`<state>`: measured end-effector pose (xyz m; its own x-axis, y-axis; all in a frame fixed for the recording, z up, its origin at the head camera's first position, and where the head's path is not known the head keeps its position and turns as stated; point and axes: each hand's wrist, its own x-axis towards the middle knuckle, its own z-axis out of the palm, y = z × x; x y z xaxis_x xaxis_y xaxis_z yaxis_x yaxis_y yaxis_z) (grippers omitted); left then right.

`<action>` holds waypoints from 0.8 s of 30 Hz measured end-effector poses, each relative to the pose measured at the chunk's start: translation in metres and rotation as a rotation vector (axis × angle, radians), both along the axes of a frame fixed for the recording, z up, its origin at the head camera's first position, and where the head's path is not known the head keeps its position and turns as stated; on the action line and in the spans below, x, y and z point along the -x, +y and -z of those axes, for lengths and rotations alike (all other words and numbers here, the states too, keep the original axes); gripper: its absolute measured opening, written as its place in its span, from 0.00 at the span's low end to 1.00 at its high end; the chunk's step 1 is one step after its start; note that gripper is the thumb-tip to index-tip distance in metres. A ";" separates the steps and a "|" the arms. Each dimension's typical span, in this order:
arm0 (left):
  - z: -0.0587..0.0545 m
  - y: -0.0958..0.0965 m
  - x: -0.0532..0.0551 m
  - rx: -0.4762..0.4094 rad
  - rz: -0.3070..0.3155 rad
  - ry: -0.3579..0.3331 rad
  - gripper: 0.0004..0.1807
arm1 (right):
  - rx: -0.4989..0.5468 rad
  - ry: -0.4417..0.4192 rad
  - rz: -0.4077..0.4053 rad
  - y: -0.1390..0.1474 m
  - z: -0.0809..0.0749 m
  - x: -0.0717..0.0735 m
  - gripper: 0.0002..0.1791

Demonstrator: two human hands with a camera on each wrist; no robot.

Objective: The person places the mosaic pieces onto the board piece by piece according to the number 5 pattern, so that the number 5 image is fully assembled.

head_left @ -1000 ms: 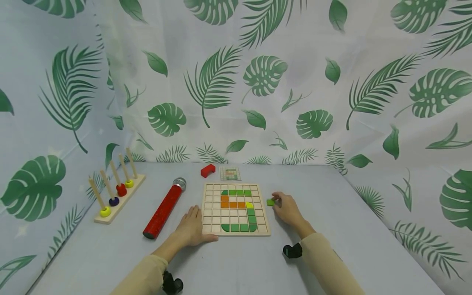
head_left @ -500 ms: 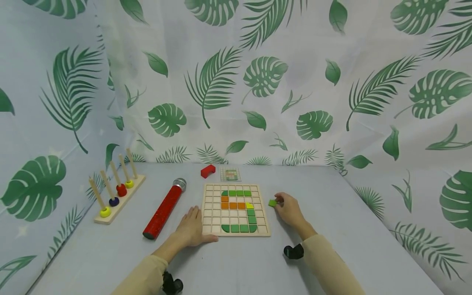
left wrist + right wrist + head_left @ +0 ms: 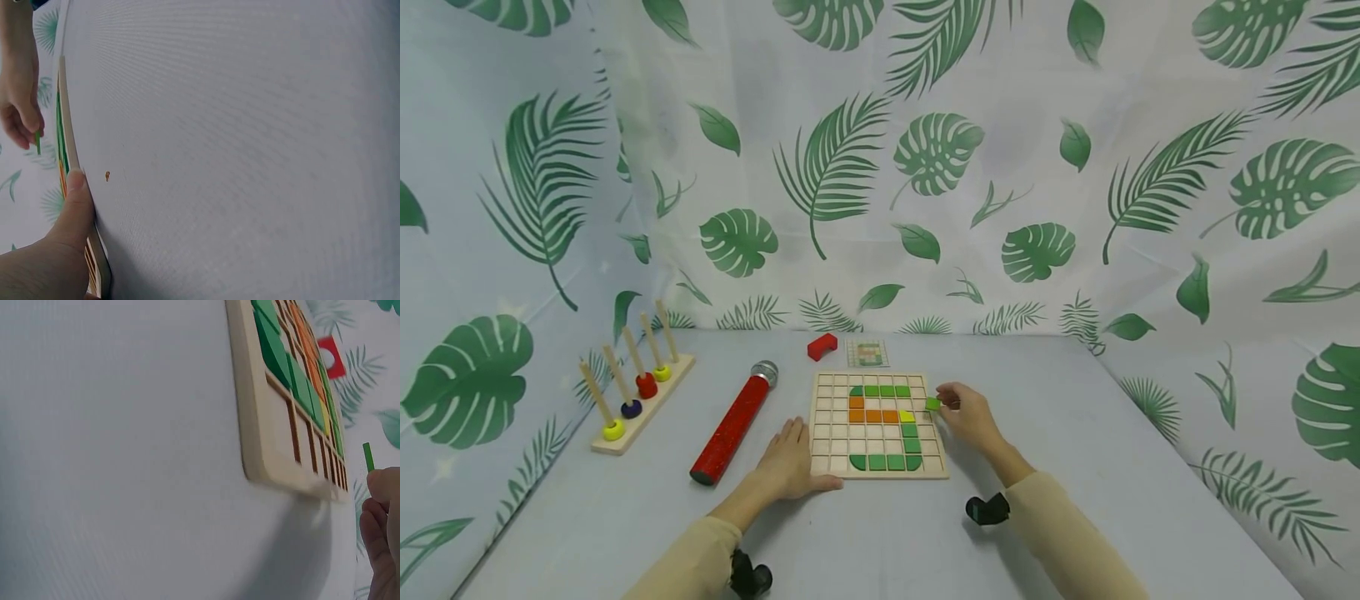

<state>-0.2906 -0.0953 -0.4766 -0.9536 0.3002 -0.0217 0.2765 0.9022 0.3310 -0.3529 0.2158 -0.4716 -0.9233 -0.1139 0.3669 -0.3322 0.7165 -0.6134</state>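
Observation:
A wooden grid board [image 3: 831, 446] lies mid-table, with green, orange and yellow tiles set in several of its squares. My right hand [image 3: 970, 414] pinches a flat light green tile [image 3: 932, 404] between thumb and fingers, and the tile overlaps the board's right edge in the head view. The right wrist view shows that green tile [image 3: 369, 456] edge-on at the fingertips, raised above the board. My left hand [image 3: 786, 467] rests flat at the board's left side, fingers straight. In the left wrist view its thumb [image 3: 75, 200] lies along the board's near edge.
Behind the board are a small pattern card [image 3: 867, 353] and a red arch block [image 3: 822, 347]. To the left lies a red microphone [image 3: 733, 429]. Farther left stands a wooden peg stand [image 3: 647, 408] with coloured rings. Leaf-patterned cloth [image 3: 880, 167] walls the table in.
The right hand first drew slightly right with the green tile, then moved left and carried it to the board's right edge. The left hand stays in place.

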 end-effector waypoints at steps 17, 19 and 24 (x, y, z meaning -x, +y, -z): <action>-0.005 0.001 -0.001 0.006 -0.004 -0.024 0.62 | -0.027 0.018 -0.225 -0.061 0.006 -0.013 0.16; -0.003 0.001 0.000 0.006 -0.004 -0.026 0.62 | -0.049 0.014 -0.258 -0.066 0.009 -0.016 0.16; -0.003 0.000 0.001 0.014 0.002 -0.020 0.63 | -0.049 0.016 -0.362 -0.079 0.012 -0.022 0.15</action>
